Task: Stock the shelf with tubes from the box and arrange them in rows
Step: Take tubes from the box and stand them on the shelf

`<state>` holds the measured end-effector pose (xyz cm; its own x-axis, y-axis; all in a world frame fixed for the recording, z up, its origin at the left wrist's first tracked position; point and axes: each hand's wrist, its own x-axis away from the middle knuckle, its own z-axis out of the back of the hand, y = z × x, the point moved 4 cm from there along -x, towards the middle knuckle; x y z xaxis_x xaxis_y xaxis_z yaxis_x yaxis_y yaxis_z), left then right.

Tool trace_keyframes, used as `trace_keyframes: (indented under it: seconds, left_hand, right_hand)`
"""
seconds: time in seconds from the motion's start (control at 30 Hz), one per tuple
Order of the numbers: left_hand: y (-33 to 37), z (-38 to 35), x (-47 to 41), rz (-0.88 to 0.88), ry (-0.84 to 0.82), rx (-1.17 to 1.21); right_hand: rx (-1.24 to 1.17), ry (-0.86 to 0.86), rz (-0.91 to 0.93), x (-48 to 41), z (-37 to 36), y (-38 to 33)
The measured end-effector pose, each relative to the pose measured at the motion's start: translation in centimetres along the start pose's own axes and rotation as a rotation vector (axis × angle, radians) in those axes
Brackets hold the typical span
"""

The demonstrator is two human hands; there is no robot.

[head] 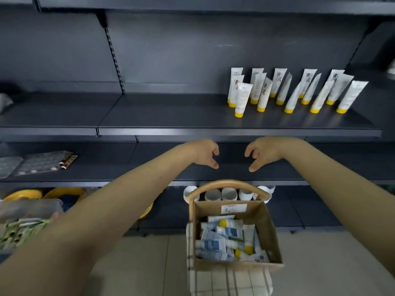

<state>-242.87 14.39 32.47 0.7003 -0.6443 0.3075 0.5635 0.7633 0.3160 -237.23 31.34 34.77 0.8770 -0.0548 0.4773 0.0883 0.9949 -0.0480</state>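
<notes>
As tubes point(226, 238) waited in the cardboard box point(267, 231) at six o'clock, left hand point(203, 154) and right hand point(264, 153) hung empty, fingers loosely curled, seemingly poised to reach; shelved tubes point(264, 92) stood at one o'clock.

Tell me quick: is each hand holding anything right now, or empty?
Left hand: open, fingers loosely curled, holding nothing.
Right hand: open, fingers loosely curled, holding nothing.
</notes>
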Motion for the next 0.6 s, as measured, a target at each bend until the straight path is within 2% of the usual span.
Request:
trace_keyframes:
  seconds: [0.17,0.33,0.5,0.6]
  left_hand:
    - [-0.9,-5.6,1.0,0.003,-0.051,0.064]
    - [-2.1,-10.4,0.0,0.020,-0.107,0.028]
    - [-3.2,-15.4,-1.8,0.106,-0.199,0.054]
    - [-3.9,-18.5,-3.6,0.178,-0.228,0.156]
  right_hand:
    - [-0.074,-0.009,0.005,0.3,-6.3,0.0]
    - [-0.095,-0.042,0.022,-0.8,-11.2,1.3]
    - [-0.097,-0.104,0.038,-3.7,-16.2,3.5]
    - [-0.112,-0.142,0.040,-6.1,-18.8,5.6]
